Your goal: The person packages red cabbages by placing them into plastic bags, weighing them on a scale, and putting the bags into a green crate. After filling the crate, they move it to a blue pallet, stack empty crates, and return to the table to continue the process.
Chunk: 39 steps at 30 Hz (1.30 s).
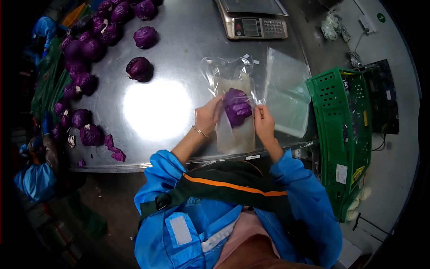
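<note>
A purple cabbage (237,107) lies in a clear plastic bag (234,83) over a beige sheet (237,140) near the table's front edge. My left hand (209,115) is at the left side of the cabbage, its fingers against the bag. On the right, my right hand (264,121) pinches the bag's edge between thumb and fingers. Flat beside it, to the right, is a stack of clear bags (286,94).
Many purple cabbages (85,83) are heaped on the metal table (174,134) at the left. A scale (255,28) stands at the back. At the right is a green crate (331,134). Another person's blue sleeve (38,179) shows at far left.
</note>
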Each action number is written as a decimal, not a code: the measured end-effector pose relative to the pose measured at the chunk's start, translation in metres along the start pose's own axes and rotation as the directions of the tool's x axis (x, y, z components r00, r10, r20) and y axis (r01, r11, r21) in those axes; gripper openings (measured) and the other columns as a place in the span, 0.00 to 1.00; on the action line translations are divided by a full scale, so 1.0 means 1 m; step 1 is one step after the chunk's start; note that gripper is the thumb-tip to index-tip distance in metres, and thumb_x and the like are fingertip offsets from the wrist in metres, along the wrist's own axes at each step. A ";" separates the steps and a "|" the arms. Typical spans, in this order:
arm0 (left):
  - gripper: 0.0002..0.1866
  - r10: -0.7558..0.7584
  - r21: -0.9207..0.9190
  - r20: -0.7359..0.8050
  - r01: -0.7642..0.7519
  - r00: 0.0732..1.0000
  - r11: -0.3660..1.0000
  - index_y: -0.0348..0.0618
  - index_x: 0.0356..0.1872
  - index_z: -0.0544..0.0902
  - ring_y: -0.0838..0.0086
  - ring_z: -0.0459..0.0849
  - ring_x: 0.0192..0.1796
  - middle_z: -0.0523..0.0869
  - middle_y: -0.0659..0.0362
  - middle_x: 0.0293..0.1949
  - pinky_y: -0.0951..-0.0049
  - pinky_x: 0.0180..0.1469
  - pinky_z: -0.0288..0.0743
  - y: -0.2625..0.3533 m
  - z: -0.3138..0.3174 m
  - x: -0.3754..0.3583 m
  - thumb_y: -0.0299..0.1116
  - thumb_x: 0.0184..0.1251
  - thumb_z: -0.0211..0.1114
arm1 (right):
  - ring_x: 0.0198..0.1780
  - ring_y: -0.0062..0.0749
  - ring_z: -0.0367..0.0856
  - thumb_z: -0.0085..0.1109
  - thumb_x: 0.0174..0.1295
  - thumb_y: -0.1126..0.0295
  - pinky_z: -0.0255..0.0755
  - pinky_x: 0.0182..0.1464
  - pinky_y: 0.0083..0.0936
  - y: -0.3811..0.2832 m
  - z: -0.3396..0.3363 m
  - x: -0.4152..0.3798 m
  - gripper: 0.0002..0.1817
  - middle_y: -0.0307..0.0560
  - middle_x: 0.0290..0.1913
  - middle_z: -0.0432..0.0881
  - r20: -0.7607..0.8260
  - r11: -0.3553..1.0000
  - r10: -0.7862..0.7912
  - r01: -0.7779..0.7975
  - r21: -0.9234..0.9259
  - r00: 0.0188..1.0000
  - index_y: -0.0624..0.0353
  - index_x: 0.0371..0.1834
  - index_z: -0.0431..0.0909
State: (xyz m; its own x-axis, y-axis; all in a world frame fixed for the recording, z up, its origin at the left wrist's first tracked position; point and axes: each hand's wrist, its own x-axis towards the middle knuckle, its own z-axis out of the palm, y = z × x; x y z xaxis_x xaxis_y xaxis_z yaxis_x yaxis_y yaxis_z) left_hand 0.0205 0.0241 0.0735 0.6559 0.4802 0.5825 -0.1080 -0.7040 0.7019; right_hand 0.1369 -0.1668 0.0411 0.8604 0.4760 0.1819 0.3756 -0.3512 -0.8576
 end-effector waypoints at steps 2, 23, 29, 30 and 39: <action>0.15 0.034 -0.065 0.010 -0.033 0.999 0.997 0.44 0.48 0.79 0.63 0.84 0.28 0.85 0.53 0.36 0.71 0.28 0.78 0.015 -0.019 0.027 0.25 0.58 0.63 | 0.21 0.22 0.72 0.52 0.62 0.74 0.66 0.25 0.21 -0.048 -0.012 0.013 0.07 0.41 0.19 0.74 -0.010 0.990 0.034 -0.032 0.135 0.999 0.61 0.42 0.73; 0.09 -0.218 -0.041 0.333 0.245 0.917 0.969 0.41 0.44 0.82 0.83 0.74 0.19 0.82 0.58 0.21 0.81 0.23 0.67 0.045 -0.107 0.097 0.31 0.65 0.59 | 0.18 0.10 0.66 0.48 0.63 0.79 0.58 0.21 0.11 -0.151 -0.038 0.041 0.10 0.31 0.17 0.69 0.111 0.952 -0.091 0.054 0.300 0.990 0.61 0.46 0.72; 0.21 -0.360 0.260 0.581 0.252 0.730 0.932 0.36 0.50 0.76 0.73 0.82 0.23 0.84 0.54 0.26 0.78 0.27 0.74 0.046 -0.122 0.070 0.40 0.62 0.62 | 0.18 0.09 0.65 0.48 0.64 0.78 0.60 0.22 0.11 -0.147 -0.037 0.035 0.08 0.30 0.16 0.68 0.253 0.942 0.035 -0.117 0.315 0.967 0.62 0.45 0.74; 0.24 -0.384 0.308 0.609 0.239 0.695 0.921 0.33 0.51 0.75 0.71 0.83 0.23 0.85 0.53 0.26 0.78 0.27 0.75 0.053 -0.127 0.066 0.42 0.62 0.62 | 0.18 0.08 0.64 0.48 0.64 0.78 0.60 0.21 0.11 -0.145 -0.038 0.030 0.08 0.30 0.16 0.67 0.251 0.938 0.026 -0.110 0.328 0.968 0.62 0.45 0.74; 0.17 -0.581 0.247 0.806 0.827 0.114 0.504 0.26 0.34 0.76 0.71 0.84 0.24 0.82 0.53 0.24 0.74 0.27 0.82 0.071 -0.130 0.078 0.36 0.68 0.52 | 0.62 0.35 0.68 0.60 0.47 0.71 0.33 0.68 0.61 -0.216 -0.060 -0.019 0.16 0.36 0.45 0.79 0.803 0.629 -0.489 0.776 0.053 0.342 0.51 0.42 0.79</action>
State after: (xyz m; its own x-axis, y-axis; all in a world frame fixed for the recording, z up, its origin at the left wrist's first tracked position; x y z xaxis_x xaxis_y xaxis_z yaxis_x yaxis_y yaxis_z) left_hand -0.0331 0.0803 0.2222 0.7394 0.0425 -0.6719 0.6727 -0.0871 0.7348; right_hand 0.0604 -0.1484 0.2519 -0.1661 0.9815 0.0952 0.8854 0.1910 -0.4238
